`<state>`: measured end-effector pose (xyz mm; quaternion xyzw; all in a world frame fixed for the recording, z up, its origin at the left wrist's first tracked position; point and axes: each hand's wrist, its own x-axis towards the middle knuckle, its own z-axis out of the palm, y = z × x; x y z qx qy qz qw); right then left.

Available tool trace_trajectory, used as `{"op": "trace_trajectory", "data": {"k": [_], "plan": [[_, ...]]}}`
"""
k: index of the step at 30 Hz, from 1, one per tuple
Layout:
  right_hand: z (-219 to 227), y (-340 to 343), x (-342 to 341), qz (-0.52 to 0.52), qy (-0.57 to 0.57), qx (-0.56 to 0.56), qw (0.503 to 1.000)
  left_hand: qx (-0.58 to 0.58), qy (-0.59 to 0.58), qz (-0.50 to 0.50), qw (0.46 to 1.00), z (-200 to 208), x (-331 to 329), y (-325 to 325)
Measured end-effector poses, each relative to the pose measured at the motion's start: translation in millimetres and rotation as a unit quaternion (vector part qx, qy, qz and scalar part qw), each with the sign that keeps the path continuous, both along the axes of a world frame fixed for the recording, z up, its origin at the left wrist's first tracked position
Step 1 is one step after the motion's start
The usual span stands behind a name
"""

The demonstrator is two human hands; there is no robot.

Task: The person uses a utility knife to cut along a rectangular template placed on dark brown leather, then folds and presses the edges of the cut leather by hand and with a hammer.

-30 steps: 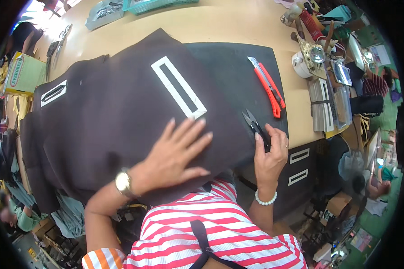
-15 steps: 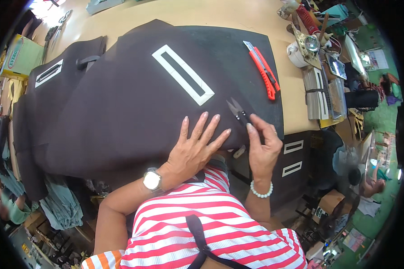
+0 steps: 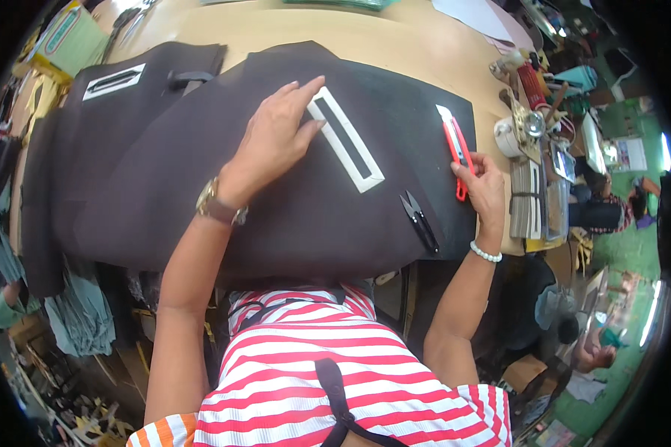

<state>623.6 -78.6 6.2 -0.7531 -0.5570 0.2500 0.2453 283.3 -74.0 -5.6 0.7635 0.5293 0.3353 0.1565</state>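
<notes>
Dark brown cloth (image 3: 149, 179) is spread over the table, with a long white rectangular frame (image 3: 344, 140) lying slantwise on it. My left hand (image 3: 272, 130) is at the frame's far end, thumb and forefinger apart along its left edge. On the right, my right hand (image 3: 483, 190) grips the lower handle of a red utility knife (image 3: 455, 138), whose blade end points away from me. Thread snips (image 3: 420, 222) with black handles lie on the cloth's right part, beside no hand.
Under the cloth, a dark mat (image 3: 417, 112) shows at the right. A second white frame (image 3: 114, 80) lies on cloth at the far left. At the table's right edge stand a white cup (image 3: 508, 136) and a bundle of strapped grey-white strips (image 3: 526, 200).
My right hand has let go of the snips, leaving them on the cloth, and taken hold of the utility knife. My left hand has moved up from the near cloth to the frame's far end.
</notes>
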Motion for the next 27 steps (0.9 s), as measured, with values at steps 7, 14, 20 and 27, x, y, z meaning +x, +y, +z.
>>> {"op": "trace_trajectory", "data": {"k": [7,14,20,27], "plan": [[13.9,-24.9,-93.8,0.164,0.073,0.152,0.972,-0.018,-0.01,0.022,1.0,-25.5,-0.4,1.0],[-2.9,-25.6,-148.9,0.285,0.037,0.172,0.942,0.005,-0.016,0.036,0.999,-32.5,4.3,2.1],[-4.7,-23.7,-151.5,0.289,0.014,0.216,0.933,0.004,-0.021,0.042,0.999,-34.3,3.2,1.2],[-3.4,-20.9,-151.8,0.3,0.002,0.212,0.93,0.01,-0.009,0.044,0.999,-35.0,2.9,1.8]]}}
